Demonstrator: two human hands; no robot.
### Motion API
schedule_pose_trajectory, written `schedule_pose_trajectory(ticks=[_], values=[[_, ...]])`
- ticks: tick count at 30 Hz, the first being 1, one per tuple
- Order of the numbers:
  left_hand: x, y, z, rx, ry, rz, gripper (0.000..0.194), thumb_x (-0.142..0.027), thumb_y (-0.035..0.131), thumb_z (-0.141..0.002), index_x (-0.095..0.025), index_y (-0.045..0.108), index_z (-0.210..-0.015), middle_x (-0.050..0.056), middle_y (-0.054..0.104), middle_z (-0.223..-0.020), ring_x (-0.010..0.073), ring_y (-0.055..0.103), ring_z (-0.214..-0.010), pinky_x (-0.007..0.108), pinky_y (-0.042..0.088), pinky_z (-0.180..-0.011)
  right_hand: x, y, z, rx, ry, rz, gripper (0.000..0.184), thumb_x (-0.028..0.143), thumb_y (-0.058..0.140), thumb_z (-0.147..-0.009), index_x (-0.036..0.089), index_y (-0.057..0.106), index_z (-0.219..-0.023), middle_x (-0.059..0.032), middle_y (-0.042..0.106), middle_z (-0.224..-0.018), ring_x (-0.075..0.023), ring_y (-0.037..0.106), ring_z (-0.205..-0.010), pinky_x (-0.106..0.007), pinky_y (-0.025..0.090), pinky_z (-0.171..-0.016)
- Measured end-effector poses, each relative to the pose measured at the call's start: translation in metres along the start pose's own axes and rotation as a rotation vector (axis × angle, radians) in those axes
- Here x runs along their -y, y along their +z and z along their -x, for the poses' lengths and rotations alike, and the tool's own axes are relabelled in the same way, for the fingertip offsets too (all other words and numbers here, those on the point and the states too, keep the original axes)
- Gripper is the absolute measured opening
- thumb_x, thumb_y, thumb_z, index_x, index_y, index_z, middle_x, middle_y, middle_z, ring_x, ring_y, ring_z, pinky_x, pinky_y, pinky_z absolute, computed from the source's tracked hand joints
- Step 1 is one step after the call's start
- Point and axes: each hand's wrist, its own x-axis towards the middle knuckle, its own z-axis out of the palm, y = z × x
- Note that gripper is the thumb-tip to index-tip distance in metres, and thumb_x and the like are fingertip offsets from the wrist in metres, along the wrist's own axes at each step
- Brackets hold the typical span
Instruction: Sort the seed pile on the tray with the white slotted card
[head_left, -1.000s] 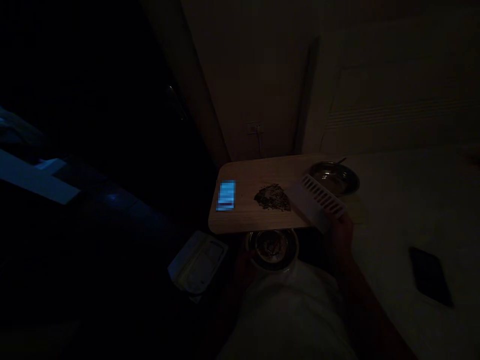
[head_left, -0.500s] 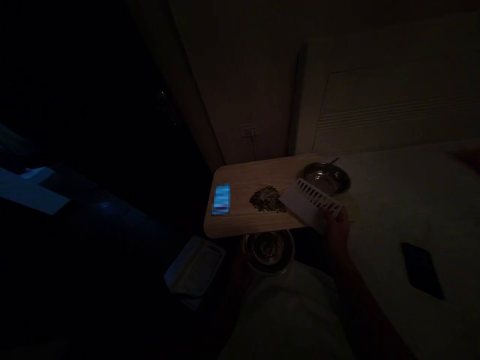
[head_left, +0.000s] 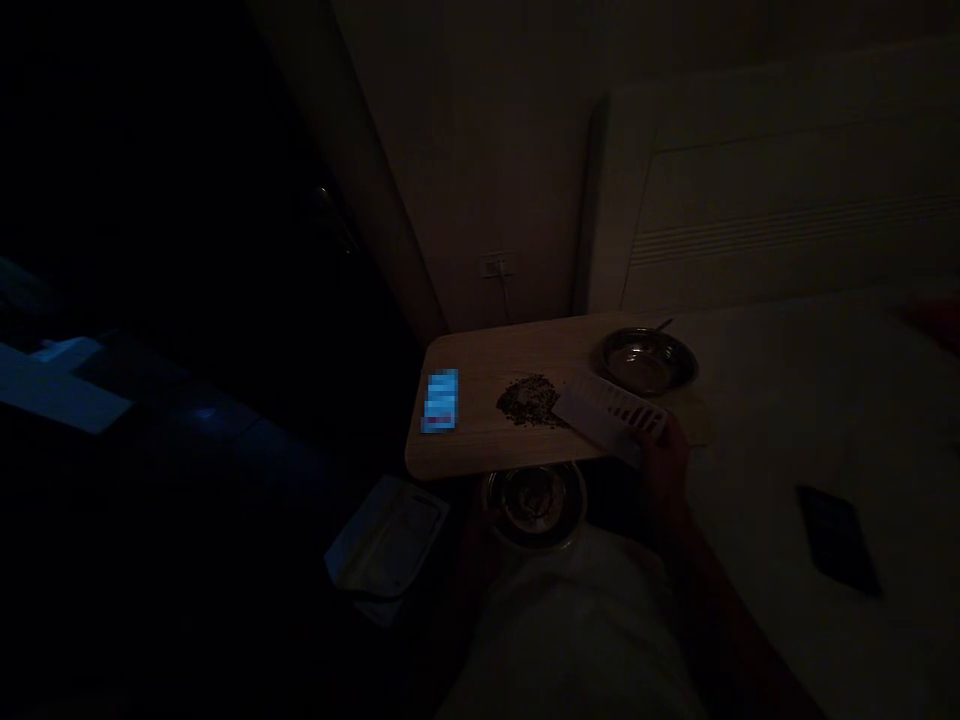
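Observation:
The room is very dark. My right hand [head_left: 664,460] grips a flat white slotted plastic piece [head_left: 609,415], whose edge rests on a small wooden table [head_left: 480,445] beside a heap of dark crumbs [head_left: 529,400]. A metal bowl [head_left: 534,502] with dark bits inside sits just under the table's near edge, above my lap. My left hand [head_left: 474,530] is a dim shape at the bowl's left side; its fingers do not show.
A lit phone [head_left: 440,400] lies on the table's left part. A second metal bowl [head_left: 649,360] stands at the table's far right. A dark phone [head_left: 836,540] lies on the pale bed. A white tray [head_left: 388,535] sits low at left.
The white slotted piece has tipped lower and slid left toward the crumb heap. The view has shifted slightly.

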Motion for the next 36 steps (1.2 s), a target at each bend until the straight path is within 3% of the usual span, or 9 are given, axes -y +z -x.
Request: schedule_pose_trajectory(ticks=[10, 18, 29, 36], values=[[0.0, 0.0, 0.0, 0.008, -0.013, -0.006, 0.06, -0.024, 0.072, -0.068, -0.032, 0.063, -0.127, 0.004, 0.066, -0.134, 0.0365, 0.05, -0.135, 0.055, 0.037, -0.112, 0.002, 0.001, 0.002, 0.06, -0.068, 0.057, 0.023, 0.039, 0.072, -0.075, 0.02, 0.064, -0.084, 0.0012, 0.064, -0.078, -0.0169, 0.055, -0.071, -0.029, 0.045, -0.067], [-0.003, 0.005, 0.002, 0.045, 0.022, -0.016, 0.062, -0.026, 0.072, -0.07, -0.031, 0.062, -0.131, 0.005, 0.064, -0.137, 0.0369, 0.047, -0.138, 0.055, 0.034, -0.114, -0.001, 0.001, 0.003, 0.094, -0.08, 0.063, 0.02, 0.038, 0.071, -0.078, 0.02, 0.065, -0.084, 0.0025, 0.062, -0.076, -0.0166, 0.055, -0.071, -0.028, 0.044, -0.067], [-0.003, 0.005, 0.002, 0.025, 0.009, -0.014, 0.061, -0.023, 0.072, -0.069, -0.031, 0.062, -0.129, 0.004, 0.065, -0.136, 0.0368, 0.046, -0.138, 0.054, 0.033, -0.115, 0.001, 0.001, 0.004, 0.142, -0.132, 0.13, 0.026, 0.043, 0.072, -0.081, 0.019, 0.069, -0.089, -0.0021, 0.07, -0.083, -0.0193, 0.06, -0.076, -0.03, 0.047, -0.071], [-0.004, 0.004, 0.002, 0.027, -0.019, 0.011, 0.062, -0.019, 0.069, -0.07, -0.031, 0.061, -0.131, 0.004, 0.064, -0.138, 0.0361, 0.045, -0.139, 0.054, 0.035, -0.113, -0.008, 0.004, 0.008, 0.168, -0.231, 0.165, 0.029, 0.039, 0.06, -0.089, 0.02, 0.065, -0.11, -0.007, 0.071, -0.102, -0.0234, 0.064, -0.093, -0.036, 0.049, -0.085]])
